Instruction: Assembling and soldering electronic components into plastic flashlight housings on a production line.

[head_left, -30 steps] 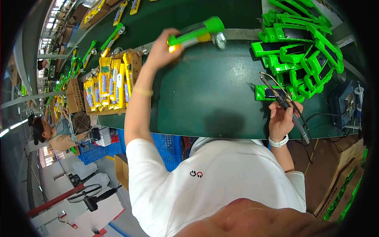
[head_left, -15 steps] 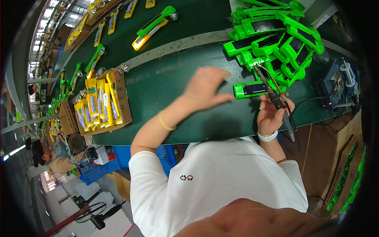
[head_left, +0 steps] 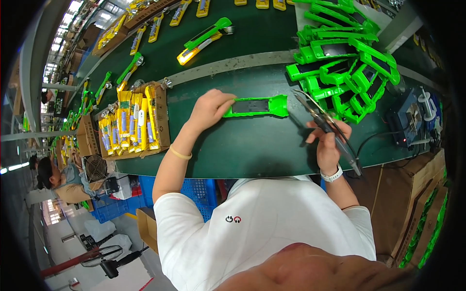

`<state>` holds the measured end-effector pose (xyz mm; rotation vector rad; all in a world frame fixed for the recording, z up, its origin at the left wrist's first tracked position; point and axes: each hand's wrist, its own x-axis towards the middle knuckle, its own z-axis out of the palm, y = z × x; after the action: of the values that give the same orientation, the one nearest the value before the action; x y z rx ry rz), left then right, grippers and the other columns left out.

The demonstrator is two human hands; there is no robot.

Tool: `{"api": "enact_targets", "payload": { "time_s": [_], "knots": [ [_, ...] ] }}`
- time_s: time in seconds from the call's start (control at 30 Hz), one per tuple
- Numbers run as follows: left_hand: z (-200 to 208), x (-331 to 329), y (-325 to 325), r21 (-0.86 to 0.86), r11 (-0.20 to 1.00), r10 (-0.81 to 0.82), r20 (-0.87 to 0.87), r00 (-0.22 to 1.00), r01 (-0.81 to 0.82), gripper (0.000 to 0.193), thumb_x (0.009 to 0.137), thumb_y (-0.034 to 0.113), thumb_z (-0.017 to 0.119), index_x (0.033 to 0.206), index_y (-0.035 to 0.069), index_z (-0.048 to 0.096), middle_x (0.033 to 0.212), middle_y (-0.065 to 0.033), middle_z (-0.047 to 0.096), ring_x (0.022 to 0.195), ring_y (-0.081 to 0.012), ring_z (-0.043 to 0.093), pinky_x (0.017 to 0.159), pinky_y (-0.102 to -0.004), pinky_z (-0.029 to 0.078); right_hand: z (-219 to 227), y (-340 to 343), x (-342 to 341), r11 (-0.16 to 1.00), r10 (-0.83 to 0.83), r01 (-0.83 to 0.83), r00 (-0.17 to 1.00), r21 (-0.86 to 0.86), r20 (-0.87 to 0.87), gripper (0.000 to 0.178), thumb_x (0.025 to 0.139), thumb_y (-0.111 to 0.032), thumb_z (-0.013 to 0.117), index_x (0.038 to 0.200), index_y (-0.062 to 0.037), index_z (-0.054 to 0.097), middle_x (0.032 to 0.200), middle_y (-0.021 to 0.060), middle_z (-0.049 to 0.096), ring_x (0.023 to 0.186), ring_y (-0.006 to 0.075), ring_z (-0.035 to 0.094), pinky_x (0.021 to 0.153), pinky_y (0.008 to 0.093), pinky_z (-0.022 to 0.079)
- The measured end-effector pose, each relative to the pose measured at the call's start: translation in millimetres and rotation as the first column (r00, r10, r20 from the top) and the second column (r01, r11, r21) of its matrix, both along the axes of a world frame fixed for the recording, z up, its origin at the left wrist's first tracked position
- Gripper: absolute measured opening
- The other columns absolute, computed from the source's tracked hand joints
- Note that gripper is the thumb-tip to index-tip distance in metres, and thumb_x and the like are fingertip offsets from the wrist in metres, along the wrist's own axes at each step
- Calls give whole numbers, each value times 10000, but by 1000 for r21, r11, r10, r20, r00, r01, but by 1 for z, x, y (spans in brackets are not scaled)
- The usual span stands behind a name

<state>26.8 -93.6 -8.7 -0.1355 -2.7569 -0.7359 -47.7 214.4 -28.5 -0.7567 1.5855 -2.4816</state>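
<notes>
My left hand [head_left: 209, 109] has its fingers closed on the left end of a green plastic housing [head_left: 278, 105] with a dark panel in it. The housing lies flat on the green bench, its wider end toward the right. In my right hand [head_left: 331, 140] is a soldering iron [head_left: 350, 158], gripped by the handle, with a thin tube running alongside. Its tip points up and left, apart from the housing. A heap of similar green housings [head_left: 359, 80] rises beyond the iron, at the far right of the bench.
On the left stands a cardboard box [head_left: 162, 116] packed with yellow parts. Past a grey rail [head_left: 233, 61], green and yellow lamps [head_left: 206, 41] lie on another green surface. A blue soldering station [head_left: 400, 116] with a solder spool sits at right. Another person [head_left: 58, 177] works at far left.
My left hand has taken a green housing from beside the heap and brought it left across the bench. The iron's tip has come away from the heap. The whole view has shifted slightly.
</notes>
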Motion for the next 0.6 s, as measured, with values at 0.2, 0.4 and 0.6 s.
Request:
{"api": "enact_targets", "payload": {
  "time_s": [0.2, 0.4, 0.6],
  "knots": [
    [11, -39, -36, -121, 992, 29, -66, 997, -37, 187, 743, 231, 659, 858, 84, 653, 774, -83, 569, 797, -266, 549, 721, -356, 463, 8, -40, -26, 895, 283, -307, 952, 323, 119, 376, 926, -308, 448, 1163, -55, 304, 1154, 192, 485, 998, 203, 547, 707, 291, 523],
    [54, -166, -132, 82, 902, 432, -207, 878, -424, 389, 728, 281, 685, 994, 21, 572, 823, -134, 610, 730, -258, 594, 644, -348, 472, -24, -54, -28, 931, 111, -145, 987, 334, 118, 324, 885, -204, 501, 1115, -22, 365, 949, 95, 459, 776, 157, 515, 714, 306, 449],
    [-16, -251, -256, -322, 751, 626, 70, 776, -577, 979, 603, 483, 739, 1289, -63, 304, 1220, -287, 461, 1135, -385, 463, 949, -408, 384, -27, -63, -42, 951, 241, -229, 970, 208, -33, 297, 897, -216, 510, 1108, -49, 384, 1028, 107, 490, 923, 188, 529, 817, 339, 432]
  ]
}}
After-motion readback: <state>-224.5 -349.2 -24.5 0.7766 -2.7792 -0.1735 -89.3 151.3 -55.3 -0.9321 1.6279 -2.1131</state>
